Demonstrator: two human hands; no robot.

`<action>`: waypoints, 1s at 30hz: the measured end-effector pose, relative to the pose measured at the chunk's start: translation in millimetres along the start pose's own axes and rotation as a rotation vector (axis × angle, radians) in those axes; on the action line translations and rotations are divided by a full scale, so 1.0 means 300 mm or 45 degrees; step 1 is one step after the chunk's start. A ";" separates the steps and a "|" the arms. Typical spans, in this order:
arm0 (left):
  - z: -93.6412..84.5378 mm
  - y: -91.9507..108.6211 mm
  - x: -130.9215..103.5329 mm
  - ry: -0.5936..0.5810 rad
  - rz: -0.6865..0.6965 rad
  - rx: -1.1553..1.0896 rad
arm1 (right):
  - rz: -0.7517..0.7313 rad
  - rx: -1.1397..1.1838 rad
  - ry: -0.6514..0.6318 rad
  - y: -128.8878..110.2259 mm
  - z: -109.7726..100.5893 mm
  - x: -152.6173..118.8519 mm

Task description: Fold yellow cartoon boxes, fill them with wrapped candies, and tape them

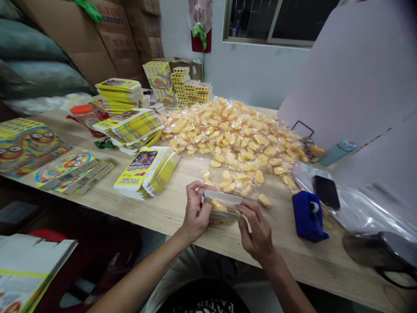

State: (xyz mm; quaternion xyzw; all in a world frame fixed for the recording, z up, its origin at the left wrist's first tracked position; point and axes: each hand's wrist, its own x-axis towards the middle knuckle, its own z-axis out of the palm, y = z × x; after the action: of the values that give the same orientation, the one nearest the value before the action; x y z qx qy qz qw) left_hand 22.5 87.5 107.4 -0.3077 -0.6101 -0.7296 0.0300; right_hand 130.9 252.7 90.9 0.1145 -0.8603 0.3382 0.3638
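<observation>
Near the table's front edge, a small box point(224, 198) with a raised white flap is held between both hands. Yellow pieces in clear wrap point(219, 206) show inside its open side. My left hand point(196, 211) grips the box's left end, thumb in front and fingers curled behind. At the right end, my right hand point(255, 226) pinches the flap's corner with its fingertips. Just beyond the box lie several wrapped yellow pieces point(239, 180), in front of a large heap of the same point(234, 130).
Flat yellow cartons point(146, 171) lie in stacks on the left, with small finished boxes point(192, 89) piled behind. A blue tape dispenser point(308, 217), a black phone point(326, 191), plastic bags point(368, 208) and a dark mug point(379, 252) are on the right.
</observation>
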 end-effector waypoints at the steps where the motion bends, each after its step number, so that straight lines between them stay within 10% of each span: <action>1: -0.009 -0.018 -0.017 0.053 0.020 -0.020 | -0.028 -0.017 -0.037 0.003 -0.002 0.000; 4: -0.047 -0.053 -0.063 0.114 0.071 0.069 | -0.084 -0.052 -0.126 0.009 -0.021 0.016; 9: -0.100 -0.048 -0.080 -0.184 0.248 0.264 | -0.005 0.006 -0.193 0.021 -0.040 0.054; 15: -0.083 -0.034 -0.060 -0.131 -0.072 -0.126 | 0.180 0.082 -0.176 0.031 -0.037 0.062; 20: -0.089 -0.045 -0.051 -0.331 -0.015 -0.179 | 0.070 0.050 -0.226 0.016 -0.066 0.082; 30: -0.035 -0.051 -0.070 -0.097 -0.286 -0.322 | 0.259 0.039 -0.451 -0.034 -0.113 0.112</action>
State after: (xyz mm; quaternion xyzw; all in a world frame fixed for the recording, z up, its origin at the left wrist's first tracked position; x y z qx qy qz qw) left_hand 28.9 74.9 83.0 -0.2662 -0.5447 -0.7871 -0.1137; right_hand 130.2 269.1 136.7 0.0903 -0.9128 0.3608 0.1690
